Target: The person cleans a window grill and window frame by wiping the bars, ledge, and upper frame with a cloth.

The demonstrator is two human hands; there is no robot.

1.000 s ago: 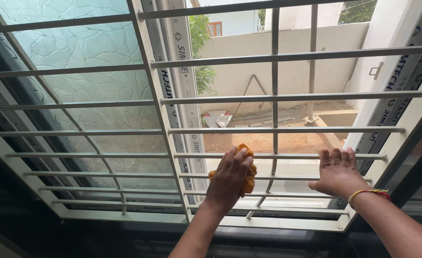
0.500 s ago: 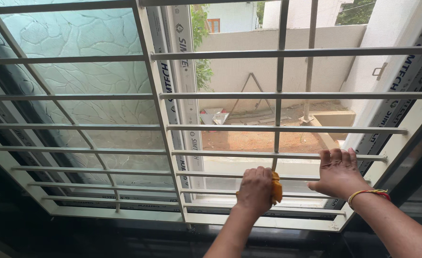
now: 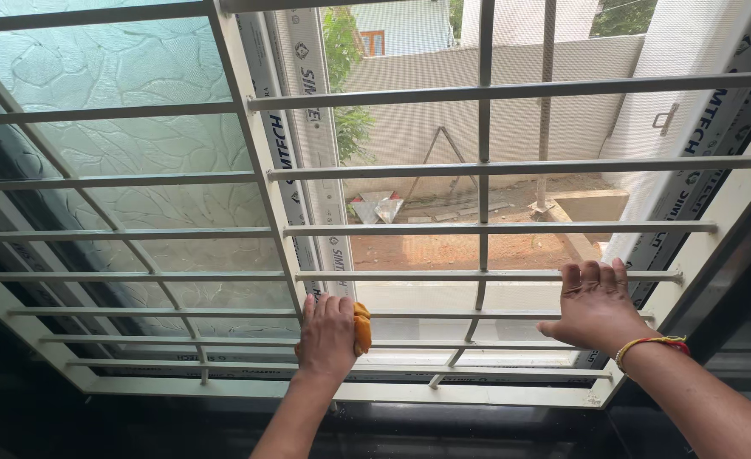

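**Orange cloth on a low grille bar, left hand at the upright**

Orange cloth (image 3: 362,327) is bunched under the left hand (image 3: 326,336), pressed against one of the lower horizontal bars (image 3: 443,316) of the white window grille (image 3: 511,228). Only a sliver of cloth shows at the hand's right edge; the rest is hidden behind the palm and fingers, which are curled closed around it.

Bar's long axis runs left to right across the view. Left hand sits at that bar's left end, just beside the slanted upright (image 3: 261,170) that splits the grille into two panels. The free length of bar lies to the right of the cloth, toward the other hand.

Right hand (image 3: 596,304) is well apart from the cloth, on the far right of the same panel. Fingers hooked over the next bar up (image 3: 494,276), closed on it; wrist carries a red-and-yellow thread band (image 3: 652,343). It holds no cloth.

Left hand is clearly the nearer one to the cloth, being on it. Whether the cloth wraps round the bar or only bears on its front face cannot be told from here.

Left panel backs onto frosted patterned glass (image 3: 129,76); right panel is open to a yard with bare red earth (image 3: 443,251) and a plastered wall (image 3: 511,119).
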